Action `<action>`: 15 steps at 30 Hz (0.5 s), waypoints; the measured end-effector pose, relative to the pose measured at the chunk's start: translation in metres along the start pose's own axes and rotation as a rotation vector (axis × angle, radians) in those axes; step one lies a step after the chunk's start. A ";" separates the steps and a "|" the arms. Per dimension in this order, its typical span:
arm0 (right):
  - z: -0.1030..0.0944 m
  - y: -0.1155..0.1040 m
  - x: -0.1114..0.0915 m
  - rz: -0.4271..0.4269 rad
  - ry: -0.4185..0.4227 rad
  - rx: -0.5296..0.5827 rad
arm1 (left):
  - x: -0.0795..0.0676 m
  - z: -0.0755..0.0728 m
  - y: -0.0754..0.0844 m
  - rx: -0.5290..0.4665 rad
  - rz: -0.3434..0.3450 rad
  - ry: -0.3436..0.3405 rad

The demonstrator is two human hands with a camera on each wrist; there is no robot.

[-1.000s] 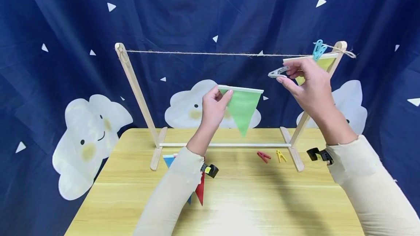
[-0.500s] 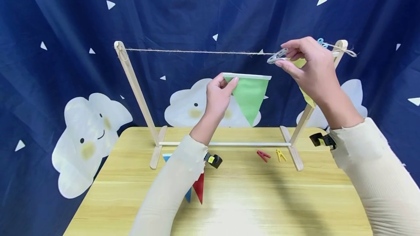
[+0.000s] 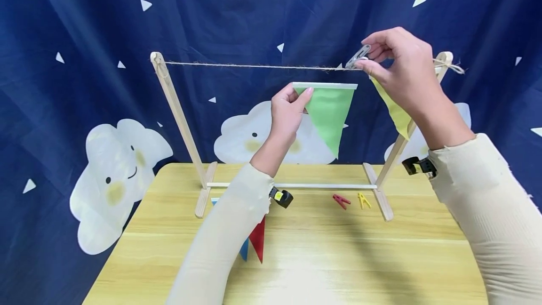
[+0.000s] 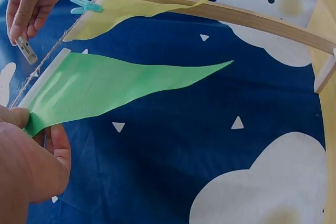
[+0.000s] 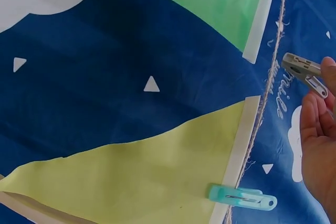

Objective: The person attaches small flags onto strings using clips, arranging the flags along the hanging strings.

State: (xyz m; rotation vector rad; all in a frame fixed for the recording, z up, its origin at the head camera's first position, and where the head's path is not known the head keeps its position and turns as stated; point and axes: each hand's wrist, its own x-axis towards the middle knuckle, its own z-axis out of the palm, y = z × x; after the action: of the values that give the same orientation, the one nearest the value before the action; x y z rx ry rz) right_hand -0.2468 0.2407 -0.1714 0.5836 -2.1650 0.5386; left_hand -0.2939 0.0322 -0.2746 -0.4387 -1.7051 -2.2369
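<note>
My left hand (image 3: 288, 109) pinches a green triangular pennant (image 3: 332, 112) by the left end of its white top strip, thumb in front. The pennant hangs a little below the twine (image 3: 254, 66), point down. Up at the twine, my right hand (image 3: 400, 65) pinches a grey clothespin (image 3: 358, 56) between thumb and fingers; the right wrist view shows the clothespin (image 5: 304, 72) beside the twine, apart from it. A yellow pennant (image 3: 394, 107) hangs at the right end, fixed to the twine by a turquoise clothespin (image 5: 242, 198), which my right hand hides in the head view.
The twine spans two wooden posts (image 3: 178, 116) joined by a white rod (image 3: 322, 186) low down. On the wooden table (image 3: 322, 248) lie a red clothespin (image 3: 341, 201) and a yellow clothespin (image 3: 363, 200). Red (image 3: 258, 239) and blue pennants (image 3: 244, 250) lie partly under my left sleeve.
Both hands have risen. The green pennant has come up and right, closer to the twine, and the grey clothespin has gone from below the twine to its height, tilting more upright.
</note>
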 end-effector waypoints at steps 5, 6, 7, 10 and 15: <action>0.000 0.001 0.005 -0.038 -0.002 0.004 | 0.003 0.005 0.003 0.006 -0.013 0.013; -0.001 0.001 0.006 -0.030 -0.013 0.001 | 0.003 0.005 0.003 0.004 -0.015 0.014; -0.001 0.001 0.008 -0.023 -0.026 -0.002 | 0.004 0.006 0.004 0.005 -0.017 0.016; -0.001 0.000 0.012 0.005 -0.064 -0.013 | 0.006 0.007 0.005 -0.006 -0.020 0.019; -0.002 -0.001 0.020 0.031 -0.097 -0.022 | 0.010 0.010 0.005 -0.025 0.000 0.011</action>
State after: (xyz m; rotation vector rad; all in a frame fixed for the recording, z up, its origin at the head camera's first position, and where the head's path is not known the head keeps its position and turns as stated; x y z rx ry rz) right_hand -0.2564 0.2363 -0.1541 0.5760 -2.2722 0.5123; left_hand -0.2997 0.0396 -0.2635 -0.4310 -1.6731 -2.2592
